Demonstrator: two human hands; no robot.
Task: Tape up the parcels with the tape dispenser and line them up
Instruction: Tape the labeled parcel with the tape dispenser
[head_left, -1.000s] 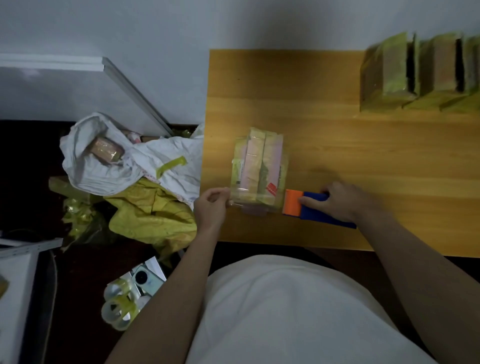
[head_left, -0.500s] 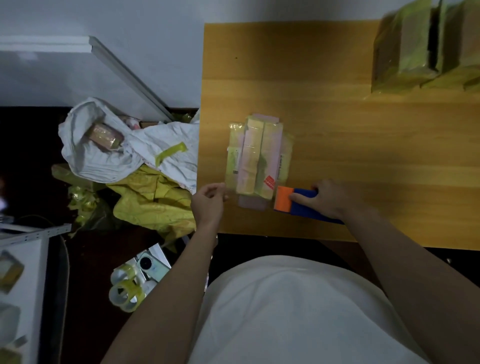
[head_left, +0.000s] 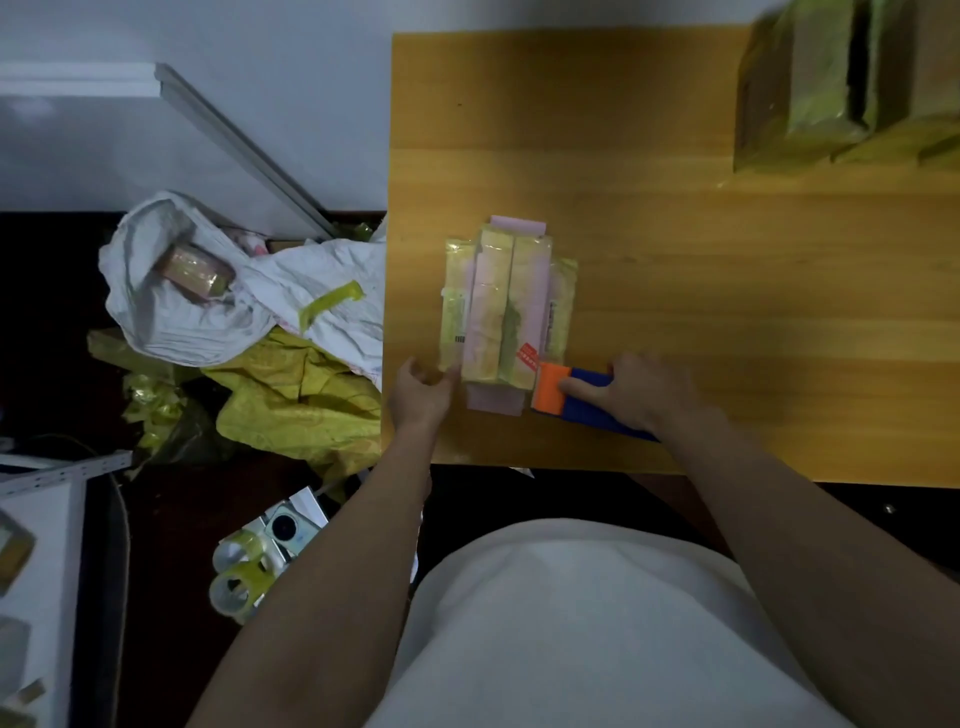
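Head view looks down on both forearms reaching forward from a white-clad torso onto a wooden tabletop (head_left: 675, 270). Left hand (head_left: 421, 395) sits at the tabletop's left edge, fingers curled, pinching the near left corner of the parcel (head_left: 506, 312). Right hand (head_left: 644, 392) lies over the tape dispenser (head_left: 571, 402), fingers wrapped round its blue body and the forefinger stretched along to the orange head, which sits just beside the parcel's near right corner. The parcel lies flat near the tabletop's left side, a long pink box wrapped lengthwise in glossy yellowish tape, pink ends poking out. At the far right corner stand taped parcels (head_left: 841, 88), blocky and dull green-yellow, side by side. On the dark floor to the left lie a crumpled white bag (head_left: 218, 301), yellow plastic sheeting (head_left: 301, 410) and clear tape rolls (head_left: 241, 577).
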